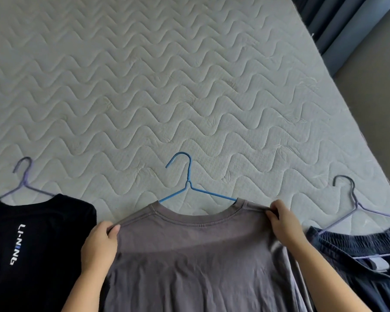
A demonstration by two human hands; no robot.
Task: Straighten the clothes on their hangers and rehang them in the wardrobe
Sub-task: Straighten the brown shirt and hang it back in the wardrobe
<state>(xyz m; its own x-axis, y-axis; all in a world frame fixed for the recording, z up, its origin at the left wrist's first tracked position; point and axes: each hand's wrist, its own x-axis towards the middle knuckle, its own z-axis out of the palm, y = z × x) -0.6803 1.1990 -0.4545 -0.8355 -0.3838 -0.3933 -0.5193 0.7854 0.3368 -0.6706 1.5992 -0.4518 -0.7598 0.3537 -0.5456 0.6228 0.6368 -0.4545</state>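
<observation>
Midway, left hand [99, 242] and right hand [284, 224] each pinch a shoulder of the grey shirt [200, 255] between them, on its hanger [189, 183] on the bed [167, 86]. Black shirt [32, 244] lies left of them, shorts [358, 255] right; apparently none is yet back in the wardrobe.

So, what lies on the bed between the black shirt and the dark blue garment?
The grey T-shirt on its blue hanger lies there, as the head view shows. The left hand and right hand each pinch one shoulder of it.
</observation>
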